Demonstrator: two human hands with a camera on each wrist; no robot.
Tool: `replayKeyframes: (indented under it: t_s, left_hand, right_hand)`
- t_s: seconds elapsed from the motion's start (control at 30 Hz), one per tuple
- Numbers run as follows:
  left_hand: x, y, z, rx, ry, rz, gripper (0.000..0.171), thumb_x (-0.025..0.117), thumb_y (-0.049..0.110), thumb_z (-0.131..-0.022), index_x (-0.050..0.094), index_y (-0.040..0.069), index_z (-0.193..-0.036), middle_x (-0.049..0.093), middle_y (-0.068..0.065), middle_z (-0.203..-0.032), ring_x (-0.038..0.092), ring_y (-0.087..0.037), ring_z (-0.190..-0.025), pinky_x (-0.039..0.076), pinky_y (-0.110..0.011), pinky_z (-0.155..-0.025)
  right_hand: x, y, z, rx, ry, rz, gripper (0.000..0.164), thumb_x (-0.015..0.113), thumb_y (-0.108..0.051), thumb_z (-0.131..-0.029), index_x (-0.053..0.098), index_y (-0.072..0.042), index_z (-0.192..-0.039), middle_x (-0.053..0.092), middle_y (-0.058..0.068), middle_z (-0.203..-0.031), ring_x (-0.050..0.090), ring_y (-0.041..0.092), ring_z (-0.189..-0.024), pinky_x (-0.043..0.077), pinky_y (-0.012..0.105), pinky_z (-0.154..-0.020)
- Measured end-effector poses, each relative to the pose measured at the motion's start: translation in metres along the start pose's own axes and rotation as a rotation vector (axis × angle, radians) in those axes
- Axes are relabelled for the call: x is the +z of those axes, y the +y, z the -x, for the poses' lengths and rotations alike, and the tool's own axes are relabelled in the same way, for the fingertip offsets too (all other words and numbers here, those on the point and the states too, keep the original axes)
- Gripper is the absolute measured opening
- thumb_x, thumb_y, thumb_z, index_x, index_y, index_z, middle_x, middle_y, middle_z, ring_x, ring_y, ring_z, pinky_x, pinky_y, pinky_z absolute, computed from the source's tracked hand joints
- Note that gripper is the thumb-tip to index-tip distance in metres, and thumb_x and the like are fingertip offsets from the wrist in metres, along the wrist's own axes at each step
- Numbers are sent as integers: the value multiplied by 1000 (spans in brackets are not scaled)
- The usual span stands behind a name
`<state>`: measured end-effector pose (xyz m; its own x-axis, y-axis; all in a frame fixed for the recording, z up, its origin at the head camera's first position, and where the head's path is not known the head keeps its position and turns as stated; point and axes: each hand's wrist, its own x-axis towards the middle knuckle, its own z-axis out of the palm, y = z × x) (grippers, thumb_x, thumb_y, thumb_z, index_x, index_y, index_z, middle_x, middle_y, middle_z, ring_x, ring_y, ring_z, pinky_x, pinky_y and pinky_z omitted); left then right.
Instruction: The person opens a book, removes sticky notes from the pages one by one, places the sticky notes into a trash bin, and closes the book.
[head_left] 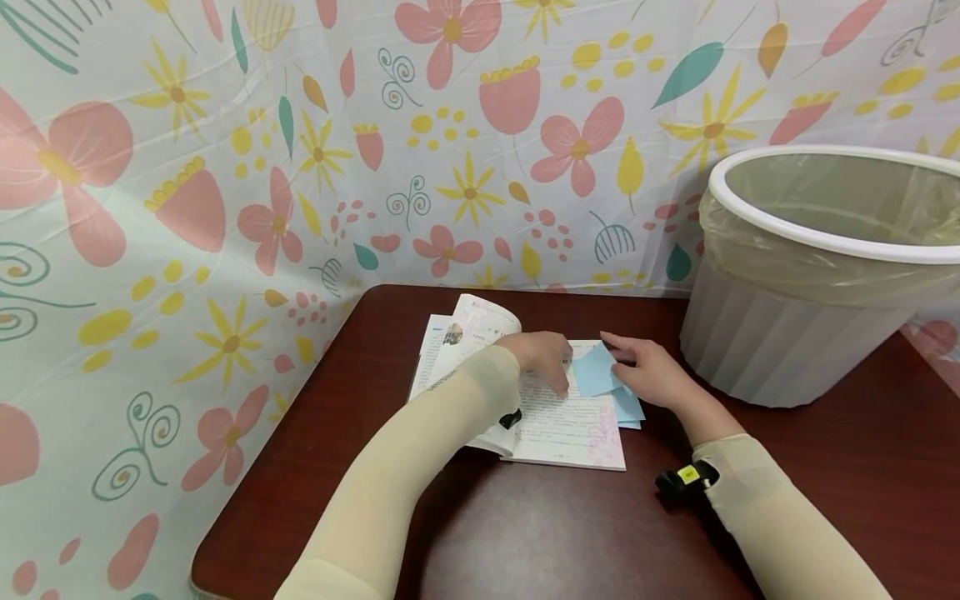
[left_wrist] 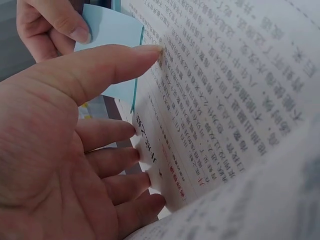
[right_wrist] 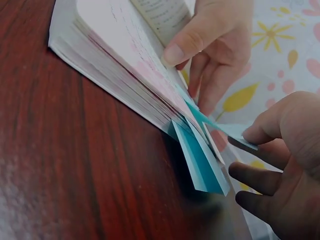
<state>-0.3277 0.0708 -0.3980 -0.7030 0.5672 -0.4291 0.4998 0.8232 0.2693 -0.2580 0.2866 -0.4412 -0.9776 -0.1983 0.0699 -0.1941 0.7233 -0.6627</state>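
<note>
An open book (head_left: pixel 562 437) with printed text lies on the table, its left-hand pages curling up. My right hand (head_left: pixel 654 373) pinches a light blue slip of paper (head_left: pixel 594 372) between thumb and finger, over the right-hand page. Across the book, my left hand (head_left: pixel 542 357) reaches over the page with its thumb (left_wrist: pixel 120 62) extended above the blue slip's edge. Its other fingers lie loosely bent near the book's edge and hold nothing. More folded blue slips (right_wrist: pixel 202 160) stick out from between the pages, below the one I pinch.
A grey trash bin (head_left: pixel 787 333) with a white rim and clear liner stands at the right on the dark red wooden table (head_left: pixel 517 533). Behind and to the left hangs a floral-patterned cloth (head_left: pixel 300 167). Each forearm wears a pale sleeve and a small black wrist camera (head_left: pixel 678 482).
</note>
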Motion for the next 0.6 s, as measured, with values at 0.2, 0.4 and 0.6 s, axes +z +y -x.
replayKeyframes:
  t_s: [0.2, 0.4, 0.6]
  left_hand:
    - [-4, 4, 1, -28, -20, -9, 84, 83, 43, -82, 45, 30, -157, 45, 14, -160, 45, -7, -144, 42, -31, -115]
    - [-6, 4, 3, -56, -23, -3, 84, 84, 44, -81, 47, 33, -155, 44, 16, -160, 43, -7, -145, 41, -34, -116]
    - [-3, 2, 3, -44, -14, 25, 82, 85, 43, -82, 48, 31, -155, 46, 13, -160, 43, -10, -147, 43, -36, -116]
  right_hand:
    - [1, 0, 0, -10, 23, -7, 52, 52, -5, -100, 50, -5, -152, 62, 26, -142, 64, 40, -126, 56, 55, -98]
    - [1, -1, 1, -15, 27, -11, 44, 53, -3, -98, 63, -2, -140, 65, 26, -137, 69, 31, -107, 62, 45, -86]
    - [0, -2, 2, -13, 2, -35, 42, 52, 0, -95, 68, -2, -135, 68, 28, -131, 52, 18, -63, 47, 28, -54]
